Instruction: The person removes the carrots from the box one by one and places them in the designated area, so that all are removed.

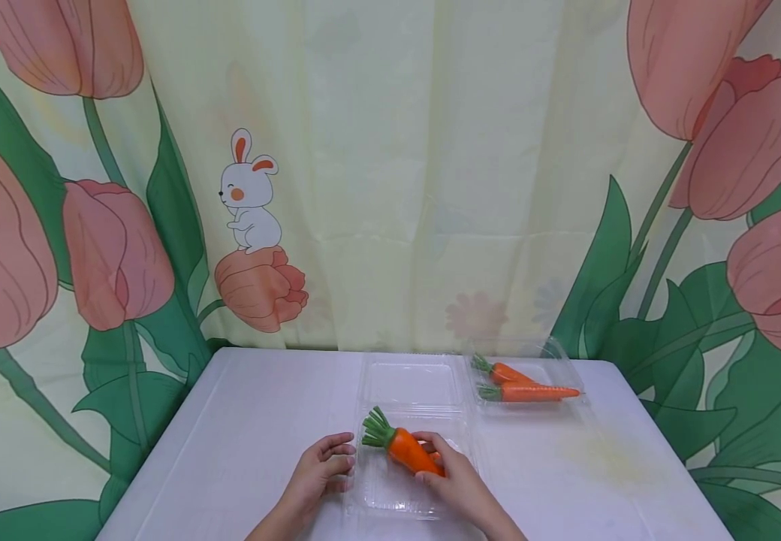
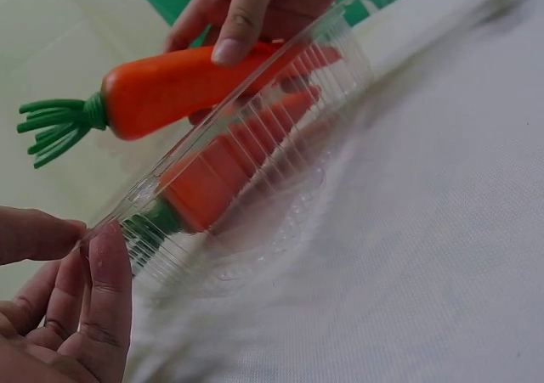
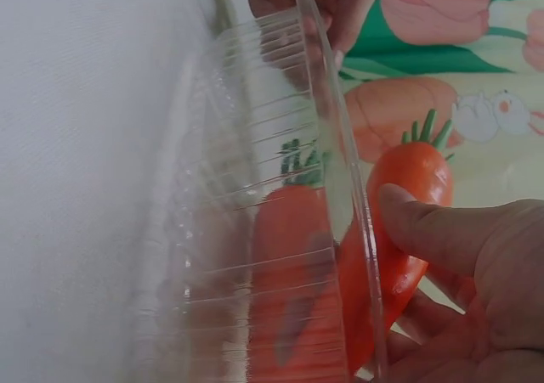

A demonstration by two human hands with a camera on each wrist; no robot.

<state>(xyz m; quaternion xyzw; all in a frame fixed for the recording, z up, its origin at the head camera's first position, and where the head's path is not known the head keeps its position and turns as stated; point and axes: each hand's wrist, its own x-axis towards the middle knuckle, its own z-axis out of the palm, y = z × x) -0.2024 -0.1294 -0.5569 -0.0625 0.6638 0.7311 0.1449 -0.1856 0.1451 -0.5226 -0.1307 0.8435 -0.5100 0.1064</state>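
My right hand (image 1: 456, 481) grips an orange toy carrot (image 1: 405, 448) with a green top, thumb on one side and fingers on the other. The carrot is tilted above the near tray of a clear plastic clamshell box (image 1: 390, 496), its top pointing left and away. Through the box's ribbed wall, a second carrot (image 2: 208, 179) shows inside. Thumb and forefinger of my left hand (image 1: 323, 467) pinch the box's rim at the left, plain in the left wrist view. The open lid (image 1: 414, 383) lies flat behind the tray.
At the back right of the white table (image 1: 248, 436) stands another clear box (image 1: 562, 361), with slim carrots (image 1: 539, 393) in it. A curtain (image 1: 377, 188) printed with tulips and a rabbit hangs right behind the table and along its sides.
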